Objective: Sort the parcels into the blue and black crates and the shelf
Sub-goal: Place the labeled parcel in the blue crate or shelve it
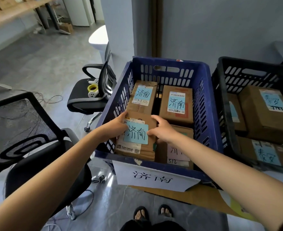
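While the parcel (136,148) is gripped by 2 side edges between the curled left hand (115,129) and right hand (162,130) inside the blue crate (210,114), little room is left outside the left hand.

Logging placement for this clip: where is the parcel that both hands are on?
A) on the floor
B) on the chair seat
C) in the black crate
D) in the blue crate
D: the left hand and right hand grip the parcel at the near left inside the blue crate; the black crate stands beside it.
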